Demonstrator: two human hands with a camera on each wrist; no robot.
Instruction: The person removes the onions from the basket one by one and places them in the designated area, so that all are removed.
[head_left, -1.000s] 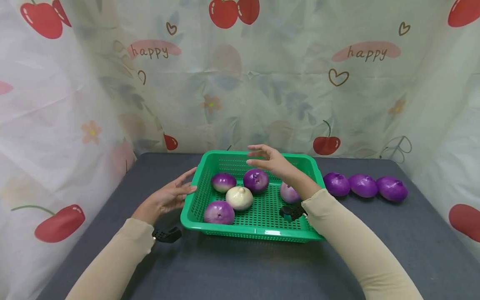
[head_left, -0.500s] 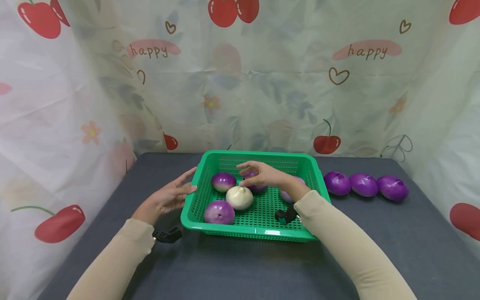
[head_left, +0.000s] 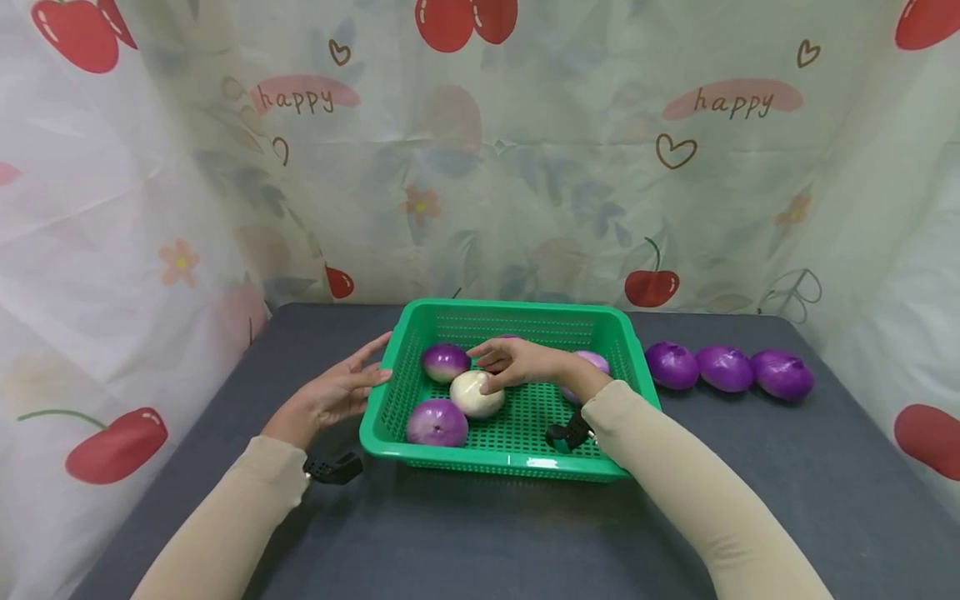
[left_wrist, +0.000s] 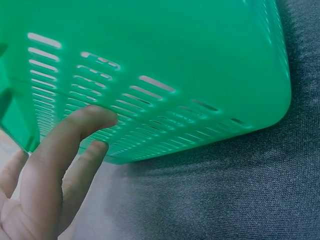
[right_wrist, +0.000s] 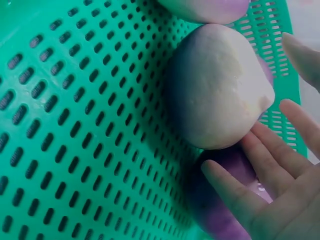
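A green basket (head_left: 525, 461) holds one white onion (head_left: 471, 397) among several purple onions. Two of these, a purple onion (head_left: 447, 363) behind and a purple onion (head_left: 437, 423) in front, lie left of centre. My right hand (head_left: 528, 364) reaches down to the white onion, thumb over its right side and fingers behind it. In the right wrist view the fingers are spread, with fingertips right at the white onion (right_wrist: 212, 90) and over a purple onion (right_wrist: 217, 200). My left hand (head_left: 337, 392) rests against the basket's left wall, its fingers loosely bent in the left wrist view.
Another purple onion (head_left: 592, 362) sits in the basket's right part, partly behind my right wrist. Outside, a row of purple onions (head_left: 726, 368) lies on the dark tabletop (head_left: 480, 542) to the right. A printed curtain (head_left: 495, 183) closes off the back and sides.
My right hand has come down and slightly left from above the basket's back part to the white onion. The left hand and the onions have stayed put.
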